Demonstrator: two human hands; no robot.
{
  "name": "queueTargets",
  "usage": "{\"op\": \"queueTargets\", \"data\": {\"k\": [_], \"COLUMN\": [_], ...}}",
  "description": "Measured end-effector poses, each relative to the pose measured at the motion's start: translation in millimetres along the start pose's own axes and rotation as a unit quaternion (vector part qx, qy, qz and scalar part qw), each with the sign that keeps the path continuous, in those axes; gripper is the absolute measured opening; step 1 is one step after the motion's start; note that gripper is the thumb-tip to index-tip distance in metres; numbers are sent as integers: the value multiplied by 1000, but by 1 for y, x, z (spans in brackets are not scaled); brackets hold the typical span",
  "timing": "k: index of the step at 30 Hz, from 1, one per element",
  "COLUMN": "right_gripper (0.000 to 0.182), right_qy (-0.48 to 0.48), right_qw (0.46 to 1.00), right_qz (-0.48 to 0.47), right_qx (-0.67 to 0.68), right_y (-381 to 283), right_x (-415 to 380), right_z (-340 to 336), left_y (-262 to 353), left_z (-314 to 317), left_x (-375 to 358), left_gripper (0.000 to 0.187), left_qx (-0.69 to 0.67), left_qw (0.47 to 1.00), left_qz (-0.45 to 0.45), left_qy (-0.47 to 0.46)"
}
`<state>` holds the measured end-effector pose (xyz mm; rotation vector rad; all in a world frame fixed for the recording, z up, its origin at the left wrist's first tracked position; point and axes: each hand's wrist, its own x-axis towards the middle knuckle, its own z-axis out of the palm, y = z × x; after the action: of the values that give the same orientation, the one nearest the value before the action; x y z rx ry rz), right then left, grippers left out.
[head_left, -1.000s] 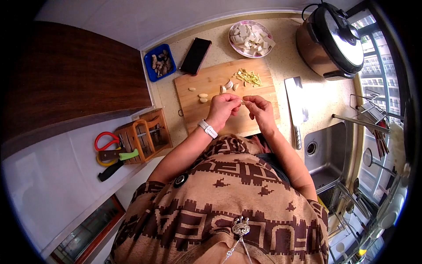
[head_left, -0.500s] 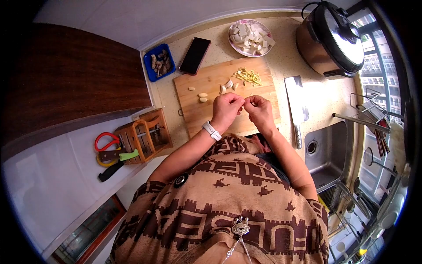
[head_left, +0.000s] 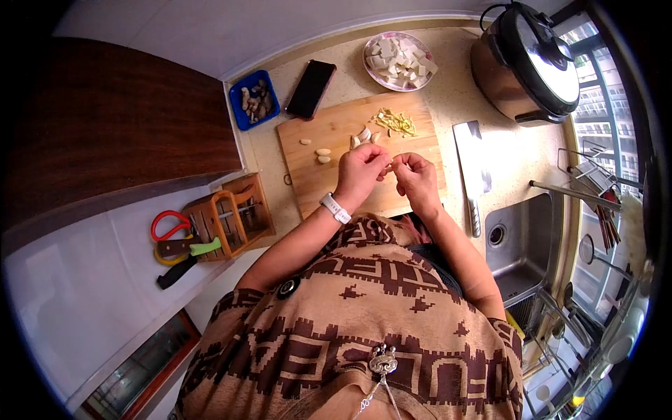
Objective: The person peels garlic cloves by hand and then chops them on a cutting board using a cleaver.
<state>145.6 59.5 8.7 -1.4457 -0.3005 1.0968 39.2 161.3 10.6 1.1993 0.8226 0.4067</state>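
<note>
Above the wooden cutting board, my left hand and my right hand meet with fingertips pinched. A small pale piece, apparently a garlic clove, shows between them, mostly hidden by the fingers. Peeled garlic cloves lie on the board's left part. Several cloves with skin lie just beyond my left hand, partly covered by it. A heap of yellowish ginger strips sits near the board's far right corner.
A cleaver lies right of the board, beside the sink. Behind are a plate of white tofu cubes, a phone and a blue tray of ginger pieces. A pressure cooker stands back right; a knife rack, left.
My fingertips have drawn slightly apart, with the right hand shifting a little to the right, and a pale bit now shows between them. The things on the counter have not moved.
</note>
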Motion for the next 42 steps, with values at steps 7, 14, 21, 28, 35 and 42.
{"op": "queueTargets", "data": {"k": [7,14,21,28,35,42], "right_gripper": [10,7,14,12,13,12], "right_qy": [-29,-81,-116,-96,-52,-42], "right_qw": [999,985,982,992,997,997], "right_qz": [-8,10,57,33,-2,-26], "right_qx": [26,151,138,75,48,-66], "right_y": [2,9,-3,-8,-11,1], "right_x": [-3,3,-4,-5,-7,-1], "right_z": [-3,-13,-9,-2,3,-2], "left_y": [-8,1,3,0,-5,-7], "left_z": [-9,-19,-22,-25,-23,-15], "left_x": [-4,-5,-5,-3,-2,-2], "left_gripper": [14,12,11,17,17,16], "left_qx": [73,-216,-150,-38,22,157], "left_qw": [994,969,985,994,996,974], "left_qz": [64,-95,-40,48,53,163], "left_qy": [-50,-67,-72,-92,-67,-18]}}
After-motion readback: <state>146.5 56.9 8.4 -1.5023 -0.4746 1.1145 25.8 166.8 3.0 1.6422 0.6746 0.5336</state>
